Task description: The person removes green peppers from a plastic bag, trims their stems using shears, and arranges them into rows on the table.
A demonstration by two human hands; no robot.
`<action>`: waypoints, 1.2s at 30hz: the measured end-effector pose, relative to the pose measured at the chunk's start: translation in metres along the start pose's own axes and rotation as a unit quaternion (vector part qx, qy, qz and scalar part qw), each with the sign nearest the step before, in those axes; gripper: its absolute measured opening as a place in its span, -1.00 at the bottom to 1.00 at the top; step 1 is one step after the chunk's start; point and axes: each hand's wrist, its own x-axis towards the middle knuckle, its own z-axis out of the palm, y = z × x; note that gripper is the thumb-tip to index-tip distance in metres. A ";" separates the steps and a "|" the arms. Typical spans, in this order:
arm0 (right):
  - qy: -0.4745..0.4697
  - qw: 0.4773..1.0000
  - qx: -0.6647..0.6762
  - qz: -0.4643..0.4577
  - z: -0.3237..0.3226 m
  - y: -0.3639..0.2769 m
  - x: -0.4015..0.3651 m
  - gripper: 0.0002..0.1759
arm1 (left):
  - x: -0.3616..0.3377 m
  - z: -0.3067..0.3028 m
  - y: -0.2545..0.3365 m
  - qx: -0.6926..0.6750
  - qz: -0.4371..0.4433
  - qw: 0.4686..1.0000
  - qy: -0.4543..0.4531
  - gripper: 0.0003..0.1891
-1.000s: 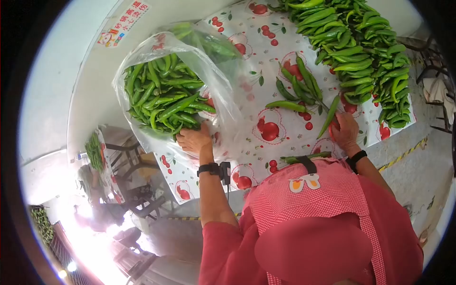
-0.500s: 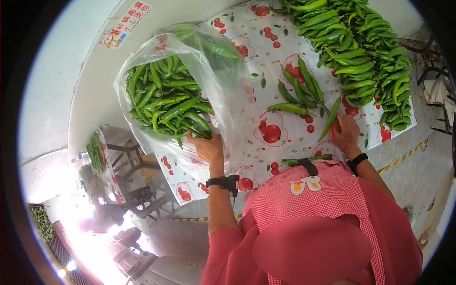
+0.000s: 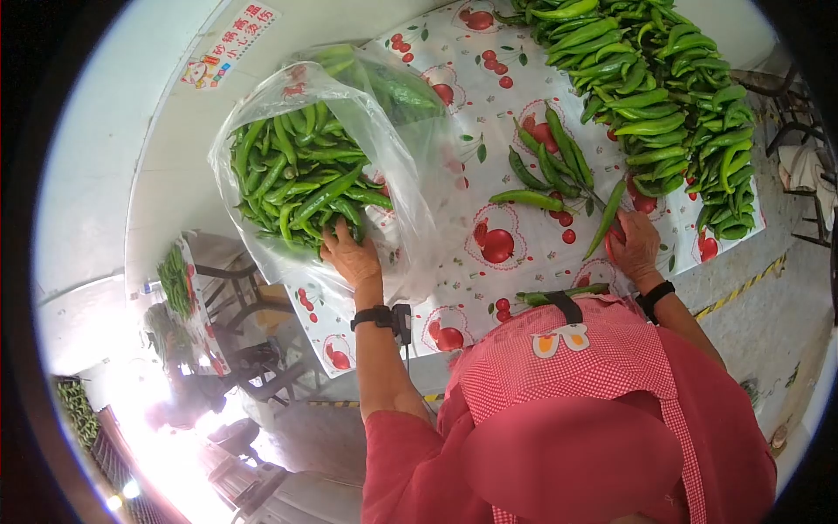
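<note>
My left hand [image 3: 351, 258] reaches in at the mouth of a clear plastic bag [image 3: 406, 188]. Its fingers are bent onto the lower edge of a heap of long green chili peppers [image 3: 301, 175]; which pepper they grip is partly hidden. On the right, my right hand [image 3: 637, 246] is closed around the red handles of a pair of scissors [image 3: 616, 234], whose blades point away from me. One long chili pepper [image 3: 604, 220] lies against that hand and the scissors. Just beyond the blades, several loose chili peppers [image 3: 559, 162] are spread on the patterned tablecloth [image 3: 463, 253].
Rows of stacked chili peppers [image 3: 655, 127] fill the far right of the table. Another pepper [image 3: 563, 295] lies at the near edge by my apron [image 3: 567, 349]. A second table with peppers [image 3: 177, 279] stands to the left, beside dark chairs [image 3: 240, 293].
My left hand has moved left and slightly away from me, deeper into the peppers at the bag's mouth. My right hand with the scissors has stayed in place.
</note>
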 end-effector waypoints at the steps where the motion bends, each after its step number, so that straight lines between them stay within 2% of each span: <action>1: 0.009 1.000 0.003 -0.008 0.000 0.001 -0.001 -0.53 | -0.003 -0.001 -0.005 -0.046 0.014 0.999 -0.006 -0.33; 3: 0.006 1.000 0.004 -0.008 0.000 0.001 -0.001 -0.52 | -0.009 -0.002 -0.013 -0.093 0.029 0.995 -0.011 -0.36; 5: 0.002 1.000 0.007 -0.009 -0.001 0.001 -0.001 -0.51 | -0.014 -0.001 -0.019 -0.142 -0.002 0.990 -0.006 -0.38; 9: -0.011 1.000 -0.006 0.000 -0.002 0.000 0.000 -0.48 | -0.017 -0.013 -0.005 -0.129 -0.026 0.991 -0.036 -0.38; 11: -0.009 1.000 -0.004 -0.001 -0.001 0.000 -0.002 -0.48 | -0.015 -0.012 0.000 -0.096 0.032 0.994 -0.035 -0.38; 14: -0.008 1.000 -0.002 0.002 0.000 0.001 -0.001 -0.49 | -0.008 0.003 0.003 -0.036 0.045 0.998 0.000 -0.41; 19: 0.022 1.000 0.014 -0.016 -0.001 0.000 -0.001 -0.51 | 0.002 0.003 -0.002 -0.065 0.033 0.997 -0.009 -0.45; 21: 0.024 1.000 0.014 -0.013 -0.004 -0.003 0.000 -0.52 | -0.004 -0.002 -0.004 -0.086 0.033 0.996 -0.002 -0.49; 24: 0.017 1.000 0.008 -0.005 -0.002 -0.002 -0.001 -0.53 | -0.032 -0.014 -0.007 -0.140 0.026 0.989 -0.048 -0.48; 27: 0.007 1.000 0.003 0.005 0.000 -0.001 0.000 -0.52 | -0.062 -0.018 0.015 -0.164 0.067 0.983 -0.041 -0.55; 28: 0.000 1.000 0.007 0.007 -0.001 0.000 -0.001 -0.52 | -0.067 -0.022 0.027 -0.309 -0.056 0.947 -0.068 -0.57; 29: -0.004 1.000 0.006 0.006 -0.001 0.001 -0.003 -0.52 | -0.071 -0.025 0.032 -0.440 -0.179 0.875 -0.093 -0.59; 30: 0.007 1.000 0.002 -0.001 0.000 0.001 -0.003 -0.51 | -0.073 -0.021 0.028 -0.441 -0.182 0.874 -0.092 -0.59; 31: 0.019 1.000 -0.002 -0.009 0.001 0.001 -0.002 -0.51 | -0.073 -0.016 0.024 -0.298 -0.038 0.950 -0.084 -0.61; 32: 0.019 1.000 -0.003 -0.013 0.003 0.002 -0.001 -0.51 | -0.072 -0.011 0.021 -0.140 0.108 0.982 -0.072 -0.64; 33: 0.019 1.000 -0.005 -0.008 0.004 0.002 -0.002 -0.50 | -0.069 -0.013 0.023 -0.076 0.141 0.985 -0.060 -0.65; 36: 0.019 1.000 -0.002 -0.004 0.004 0.003 -0.003 -0.50 | -0.062 -0.016 0.033 -0.029 0.136 0.987 -0.075 -0.61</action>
